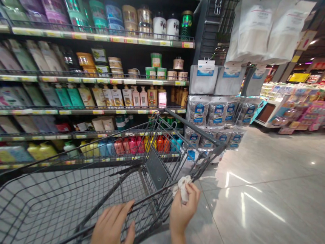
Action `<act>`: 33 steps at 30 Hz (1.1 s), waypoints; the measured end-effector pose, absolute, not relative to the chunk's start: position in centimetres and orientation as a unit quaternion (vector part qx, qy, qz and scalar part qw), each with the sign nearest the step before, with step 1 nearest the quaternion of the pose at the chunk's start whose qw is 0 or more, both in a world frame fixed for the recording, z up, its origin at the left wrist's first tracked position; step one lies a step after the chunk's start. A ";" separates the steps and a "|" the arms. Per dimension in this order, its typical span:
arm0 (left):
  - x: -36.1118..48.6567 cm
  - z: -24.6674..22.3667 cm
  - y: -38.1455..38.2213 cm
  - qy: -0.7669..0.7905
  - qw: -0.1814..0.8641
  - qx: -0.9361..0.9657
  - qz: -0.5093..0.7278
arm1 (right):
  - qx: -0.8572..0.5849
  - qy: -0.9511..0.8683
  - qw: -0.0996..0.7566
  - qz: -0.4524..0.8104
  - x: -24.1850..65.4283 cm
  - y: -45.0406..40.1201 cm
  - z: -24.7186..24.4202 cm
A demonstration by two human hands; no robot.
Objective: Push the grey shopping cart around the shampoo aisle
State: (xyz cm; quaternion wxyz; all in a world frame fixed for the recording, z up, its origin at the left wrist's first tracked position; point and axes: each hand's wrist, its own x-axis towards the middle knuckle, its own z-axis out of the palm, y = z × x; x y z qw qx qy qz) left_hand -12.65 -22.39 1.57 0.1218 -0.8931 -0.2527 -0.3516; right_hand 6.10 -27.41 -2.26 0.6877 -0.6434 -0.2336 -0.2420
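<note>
A dark grey wire shopping cart stands before me, its handle end to the right and its basket stretching left. My left hand is at the near top rim, fingers stretched out and thumb apart, holding nothing. Whether its fingertips touch the rim, I cannot tell. My right hand pinches a crumpled white cloth or tissue close to the cart's near side by the handle. The fingers hide part of the cloth.
Beyond the cart, a store shelf carries several rows of bottles and jars. Packaged scrubbers and white bags hang at its end. Shiny tiled floor extends to the right, with a display stand farther back.
</note>
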 end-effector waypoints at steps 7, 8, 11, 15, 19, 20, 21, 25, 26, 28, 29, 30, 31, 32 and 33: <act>-12.7 1.7 -22.5 -0.257 0.103 -0.895 -0.349 | -0.663 -0.264 0.664 -0.225 5.1 -27.5 -5.3; -12.7 1.7 -22.4 -0.256 0.104 -0.895 -0.350 | -0.668 -0.271 0.659 -0.214 5.3 -27.9 -5.7; -12.8 1.7 -22.3 -0.251 0.107 -0.895 -0.352 | -0.687 -0.264 0.650 -0.190 6.5 -29.4 -6.0; -12.6 2.1 -22.2 -0.242 0.105 -0.896 -0.357 | -0.681 -0.179 0.672 -0.230 9.7 -30.7 -3.3; -12.6 2.3 -22.0 -0.242 0.099 -0.896 -0.358 | -0.666 -0.155 0.680 -0.265 12.7 -29.5 0.0; -12.5 2.2 -21.9 -0.241 0.102 -0.896 -0.358 | -0.665 -0.165 0.679 -0.265 13.0 -29.0 0.2; -12.5 2.1 -21.9 -0.240 0.106 -0.896 -0.358 | -0.664 -0.178 0.677 -0.262 13.1 -28.5 0.1; -12.6 1.6 -21.8 -0.242 0.122 -0.894 -0.357 | -0.663 -0.214 0.676 -0.240 11.3 -27.1 -2.6; -12.6 1.6 -21.8 -0.241 0.125 -0.894 -0.357 | -0.667 -0.217 0.676 -0.225 10.5 -26.9 -3.5; -12.7 1.5 -21.7 -0.238 0.132 -0.894 -0.357 | -0.682 -0.219 0.669 -0.198 9.0 -26.6 -5.1; -12.8 1.5 -21.6 -0.235 0.135 -0.894 -0.357 | -0.687 -0.214 0.668 -0.190 8.3 -26.6 -5.8; -12.9 1.5 -21.5 -0.233 0.138 -0.894 -0.356 | -0.689 -0.208 0.670 -0.184 7.8 -26.6 -6.5; -13.0 1.5 -21.3 -0.231 0.142 -0.894 -0.356 | -0.689 -0.204 0.672 -0.180 7.5 -26.6 -7.1; -13.1 1.6 -21.2 -0.230 0.145 -0.894 -0.356 | -0.689 -0.203 0.673 -0.176 7.3 -26.8 -7.6; -13.1 1.6 -21.1 -0.229 0.147 -0.894 -0.357 | -0.690 -0.205 0.672 -0.173 7.3 -27.0 -8.0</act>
